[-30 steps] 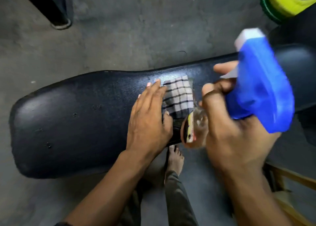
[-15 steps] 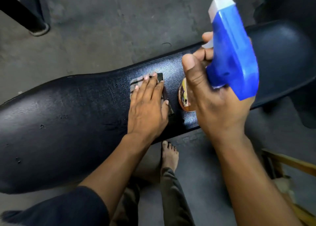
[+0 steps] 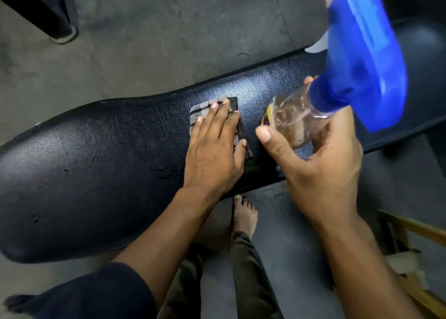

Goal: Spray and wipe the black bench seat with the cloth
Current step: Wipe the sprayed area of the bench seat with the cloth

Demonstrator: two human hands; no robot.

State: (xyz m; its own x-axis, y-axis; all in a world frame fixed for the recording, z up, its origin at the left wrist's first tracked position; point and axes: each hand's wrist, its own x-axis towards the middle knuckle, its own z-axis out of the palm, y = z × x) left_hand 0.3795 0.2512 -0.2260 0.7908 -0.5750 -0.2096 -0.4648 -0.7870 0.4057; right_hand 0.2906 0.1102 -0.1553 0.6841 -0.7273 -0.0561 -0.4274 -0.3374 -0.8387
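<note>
2 hands over 1 long black bench seat (image 3: pixel 101 164) that runs diagonally across the shot, left end wide and rounded, right end going off under the bottle. Grey concrete floor (image 3: pixel 169 41) all around it, with a dark metal leg (image 3: pixel 41 12) standing at top left and some wooden frame (image 3: pixel 415 231) poking in at the lower right.

Left hand (image 3: pixel 214 147) is spread out flat, palm down, pressing the cloth (image 3: pixel 205 108) onto the middle of the seat – it's a checked grey-and-dark cloth, folded, and only its far edge and right side show past the fingers. Right hand (image 3: pixel 321 159) is wrapped around the clear body of a spray bottle (image 3: pixel 357 60), thumb stretched across the front. The bottle is tilted, big blue trigger head up at the top right, base pointing down at the seat just beside the cloth. Hands are close but not touching.

Under the seat edge you can see 1 bare foot (image 3: pixel 243 215) on the floor – plus dark trouser legs below it.
</note>
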